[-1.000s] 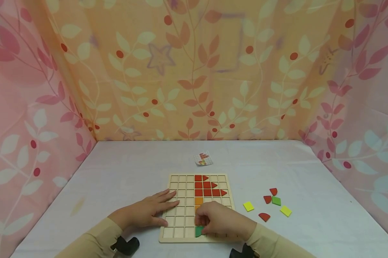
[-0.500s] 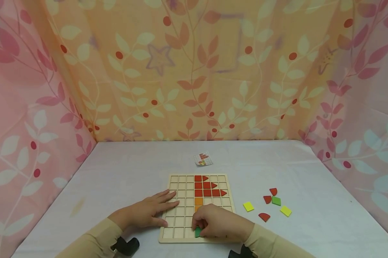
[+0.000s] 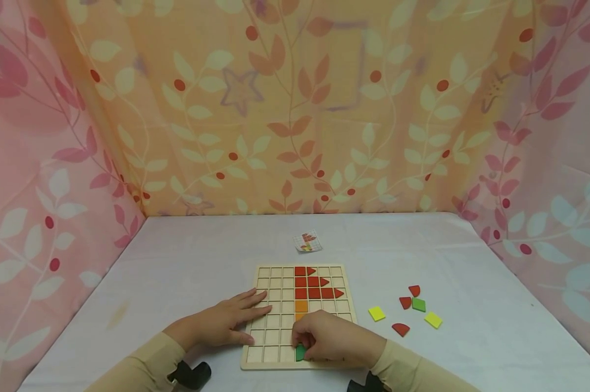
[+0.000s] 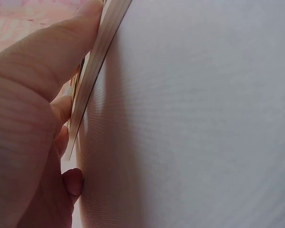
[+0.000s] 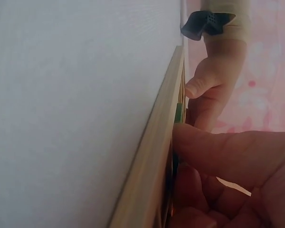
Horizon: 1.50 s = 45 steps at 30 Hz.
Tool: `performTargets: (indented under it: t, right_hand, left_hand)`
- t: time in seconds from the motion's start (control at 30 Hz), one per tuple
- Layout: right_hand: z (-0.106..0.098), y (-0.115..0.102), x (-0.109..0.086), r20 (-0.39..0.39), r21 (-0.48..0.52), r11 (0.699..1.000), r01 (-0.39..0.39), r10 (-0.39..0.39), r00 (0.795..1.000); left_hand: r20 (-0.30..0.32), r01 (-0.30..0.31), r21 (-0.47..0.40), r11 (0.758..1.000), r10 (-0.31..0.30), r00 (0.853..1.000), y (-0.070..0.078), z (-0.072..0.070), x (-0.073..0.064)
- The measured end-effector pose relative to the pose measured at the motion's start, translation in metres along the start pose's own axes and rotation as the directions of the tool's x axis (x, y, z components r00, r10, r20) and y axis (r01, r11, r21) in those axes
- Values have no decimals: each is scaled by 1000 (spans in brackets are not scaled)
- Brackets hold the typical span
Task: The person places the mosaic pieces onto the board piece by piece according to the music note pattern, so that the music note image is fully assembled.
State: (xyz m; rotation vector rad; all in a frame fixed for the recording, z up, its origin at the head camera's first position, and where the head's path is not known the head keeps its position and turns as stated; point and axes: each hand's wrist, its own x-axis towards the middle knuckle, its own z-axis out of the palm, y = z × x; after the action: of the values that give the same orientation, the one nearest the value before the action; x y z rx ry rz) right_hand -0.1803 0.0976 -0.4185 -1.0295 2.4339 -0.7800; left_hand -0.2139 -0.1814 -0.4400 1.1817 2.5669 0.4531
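Note:
A pale wooden grid board (image 3: 271,337) lies on the white-covered table. Red square and pointed tiles (image 3: 314,293) fill parts of its top three rows, with orange tiles (image 3: 301,306) in a column below them. My right hand (image 3: 341,337) pinches a green tile (image 3: 300,353) at the bottom row; the fingers cover part of it and the cells around. In the right wrist view, thumb and fingertips meet at the green tile (image 5: 178,112) on the board's face. My left hand (image 3: 216,321) rests with spread, straight fingers on the board's left edge.
Right of the board lie loose tiles: yellow squares (image 3: 377,314), a green tile (image 3: 419,305) and red rounded pieces (image 3: 400,329). Behind the board is a small picture card (image 3: 307,242) with a coloured grid pattern. A floral curtain (image 3: 295,109) closes off the table's back and sides.
My right hand has shifted slightly left over the bottom rows, its fingers now covering more of the green tile's surroundings. The left hand stays in place.

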Motion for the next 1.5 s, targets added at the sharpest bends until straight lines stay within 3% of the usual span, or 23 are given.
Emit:
performTargets:
  t: [0.17,0.3,0.57,0.9,1.07,1.33,1.5]
  right_hand:
    - [0,-1,0,-6,-22,1000,16,-16,1000]
    - [-3,0,-3,-12,20,1000,-14,15,1000]
    - [-27,24,-19,-105,68,997,-48,55,993]
    - [-64,63,-53,-219,51,985,-167,175,960]
    - [-74,84,-67,-244,43,961,-272,274,930]
    - [-73,106,-78,-211,106,920,-376,391,896]
    - [-71,109,-79,-185,135,907,-399,419,889]
  left_hand:
    - [2,4,-1,1000,-4,1000,-2,1,0]
    - [4,8,4,1000,-8,1000,-2,1,0]
    - [7,23,1,1000,-23,1000,1,1,0]
    - [6,16,2,1000,-16,1000,2,0,-1]
    - [5,14,5,1000,-14,1000,0,1,0]
    - [8,26,-4,1000,-26,1000,0,2,0]
    - [12,29,-15,999,-29,1000,2,0,-1]
